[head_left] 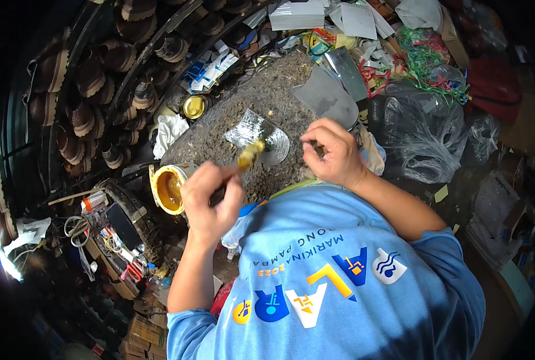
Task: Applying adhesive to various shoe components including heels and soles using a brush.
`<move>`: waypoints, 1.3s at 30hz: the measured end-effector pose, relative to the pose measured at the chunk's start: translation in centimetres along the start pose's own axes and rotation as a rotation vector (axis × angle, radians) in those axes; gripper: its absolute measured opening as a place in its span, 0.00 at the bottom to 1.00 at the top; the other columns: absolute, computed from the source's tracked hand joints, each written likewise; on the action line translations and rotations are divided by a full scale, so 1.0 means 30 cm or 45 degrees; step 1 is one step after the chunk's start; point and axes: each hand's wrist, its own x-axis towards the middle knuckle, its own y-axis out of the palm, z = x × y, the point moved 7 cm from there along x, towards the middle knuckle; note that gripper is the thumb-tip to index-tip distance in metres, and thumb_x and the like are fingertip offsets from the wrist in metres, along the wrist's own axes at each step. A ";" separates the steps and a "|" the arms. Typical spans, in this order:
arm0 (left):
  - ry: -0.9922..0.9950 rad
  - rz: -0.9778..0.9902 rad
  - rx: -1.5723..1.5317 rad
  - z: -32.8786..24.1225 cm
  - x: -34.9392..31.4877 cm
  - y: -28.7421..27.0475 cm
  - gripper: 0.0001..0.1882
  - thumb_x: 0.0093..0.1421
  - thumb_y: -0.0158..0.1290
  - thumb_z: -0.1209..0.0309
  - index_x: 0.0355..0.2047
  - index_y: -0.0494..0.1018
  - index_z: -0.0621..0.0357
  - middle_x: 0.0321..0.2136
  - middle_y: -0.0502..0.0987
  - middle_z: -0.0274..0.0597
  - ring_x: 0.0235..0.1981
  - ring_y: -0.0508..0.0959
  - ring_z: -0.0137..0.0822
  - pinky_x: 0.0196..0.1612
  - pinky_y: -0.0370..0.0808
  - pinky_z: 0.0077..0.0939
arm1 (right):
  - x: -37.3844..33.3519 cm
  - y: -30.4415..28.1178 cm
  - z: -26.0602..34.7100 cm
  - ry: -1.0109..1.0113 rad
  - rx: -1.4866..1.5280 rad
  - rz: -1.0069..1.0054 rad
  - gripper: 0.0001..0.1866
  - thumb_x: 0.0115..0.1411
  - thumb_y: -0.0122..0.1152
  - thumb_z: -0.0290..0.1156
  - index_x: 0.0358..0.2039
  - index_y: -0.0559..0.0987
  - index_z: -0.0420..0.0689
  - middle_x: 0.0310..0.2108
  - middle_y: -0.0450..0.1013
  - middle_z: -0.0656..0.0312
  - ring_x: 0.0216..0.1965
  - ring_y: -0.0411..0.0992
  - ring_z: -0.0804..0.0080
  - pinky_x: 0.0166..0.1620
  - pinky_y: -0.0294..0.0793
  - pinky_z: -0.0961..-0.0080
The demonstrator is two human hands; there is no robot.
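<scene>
My left hand [210,201] is closed around the handle of a small brush [249,155] whose bristles are loaded with yellow glue. The brush tip touches a shiny silver piece of cut material [270,144] lying on a dark, crusted work board [261,96]. My right hand [333,153] rests on the board just right of the silver piece, fingers curled down at its edge; whether it pinches anything is hidden. An open can of yellow-brown glue [168,189] stands at the board's left edge, beside my left hand.
A grey cut piece [324,96] lies further back on the board. A small round tin [193,107] and a white cloth [170,129] sit at the left. Racks of shoe soles [93,78] fill the left. Plastic bags [420,135] and paper scraps [357,21] crowd the right and back.
</scene>
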 end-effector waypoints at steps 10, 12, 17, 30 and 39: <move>0.013 0.134 0.049 0.014 -0.038 -0.006 0.07 0.49 0.59 0.78 0.30 0.82 0.65 0.20 0.75 0.46 0.20 0.78 0.41 0.26 0.74 0.33 | 0.008 0.099 0.033 -0.010 -0.471 0.389 0.23 0.52 0.59 0.25 0.50 0.80 0.32 0.46 0.69 0.50 0.48 0.73 0.53 0.52 0.76 0.60; -0.179 0.086 0.126 0.055 -0.036 -0.022 0.06 0.50 0.59 0.78 0.30 0.82 0.65 0.20 0.76 0.46 0.21 0.78 0.41 0.27 0.75 0.33 | 0.010 0.102 0.045 -0.045 -0.492 0.400 0.24 0.53 0.60 0.26 0.51 0.79 0.31 0.46 0.68 0.51 0.47 0.73 0.53 0.49 0.78 0.60; 0.021 0.372 -0.018 0.017 -0.021 0.040 0.05 0.49 0.59 0.78 0.28 0.81 0.64 0.20 0.75 0.46 0.21 0.77 0.44 0.27 0.75 0.35 | 0.010 0.109 0.050 -0.071 -0.502 0.419 0.24 0.54 0.60 0.26 0.52 0.78 0.30 0.46 0.68 0.50 0.47 0.73 0.52 0.49 0.78 0.60; -0.149 -0.042 0.213 0.099 0.034 -0.092 0.05 0.51 0.57 0.78 0.28 0.81 0.65 0.23 0.79 0.48 0.23 0.80 0.43 0.30 0.76 0.33 | 0.015 0.125 0.050 0.009 -0.560 0.485 0.26 0.54 0.59 0.27 0.54 0.77 0.33 0.48 0.67 0.51 0.47 0.74 0.52 0.48 0.79 0.58; -0.173 0.078 -0.008 0.132 -0.048 0.023 0.04 0.51 0.59 0.77 0.26 0.80 0.65 0.21 0.79 0.50 0.23 0.81 0.43 0.29 0.76 0.35 | 0.036 0.124 0.043 0.112 -0.518 0.495 0.25 0.52 0.58 0.27 0.52 0.80 0.39 0.48 0.69 0.55 0.45 0.76 0.53 0.47 0.78 0.57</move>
